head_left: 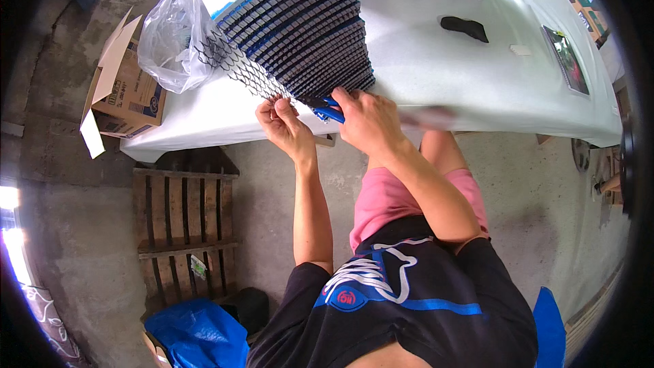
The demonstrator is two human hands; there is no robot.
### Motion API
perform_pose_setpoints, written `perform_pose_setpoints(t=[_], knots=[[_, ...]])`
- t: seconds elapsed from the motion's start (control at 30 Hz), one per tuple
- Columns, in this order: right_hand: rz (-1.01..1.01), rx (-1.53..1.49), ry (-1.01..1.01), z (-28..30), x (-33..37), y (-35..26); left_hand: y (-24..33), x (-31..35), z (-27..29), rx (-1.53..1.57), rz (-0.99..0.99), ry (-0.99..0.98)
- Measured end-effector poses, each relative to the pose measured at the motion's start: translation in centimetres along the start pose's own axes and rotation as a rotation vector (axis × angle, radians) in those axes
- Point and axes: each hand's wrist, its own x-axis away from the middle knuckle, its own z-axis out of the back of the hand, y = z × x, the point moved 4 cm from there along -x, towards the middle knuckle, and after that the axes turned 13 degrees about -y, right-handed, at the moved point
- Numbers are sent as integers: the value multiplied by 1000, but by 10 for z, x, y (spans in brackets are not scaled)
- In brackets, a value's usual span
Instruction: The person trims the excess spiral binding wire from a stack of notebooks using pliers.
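Meeting at the near edge of the white-covered table [422,61], both hands work close together, just apart. Left arm: forearm runs nearly straight up, elbow bent low at the side. Right arm: elbow out wide, forearm slanting inward, wrist bent so the back of the hand faces up.

Left hand [289,135]: thumb and fingertips pinched on the near end of a black spiral-coil strip [248,76], other fingers curled. Right hand [373,123]: clenched around blue-handled pliers [332,114], tool pointing left toward the coils (jaws dark against dark, can't tell whether they're biting anything).

Coil strip sits on the left side of a tall stack of spiral-bound notebooks [300,24], stretching from the pinch up to the plastic bag. Stack is on the table, coil spines toward the person, its near corner just beside the pliers.

Containers: clear plastic bag [174,41], crumpled, left of the stack, contents too blurred to name. Cardboard box [133,99] beyond the table's left end, flaps up and out, inside hidden. Blue plastic sack [197,334] at lower left, near the wooden pallet [177,208]; contents can't be seen.
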Motion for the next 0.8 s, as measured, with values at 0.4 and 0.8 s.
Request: perform_pose_setpoints(t=[0.4,0.8], knots=[[39,63,113,11,4,-3,0,3,5,186,42,-4],[4,116,132,21,7,-10,12,11,12,229,149,-22]])
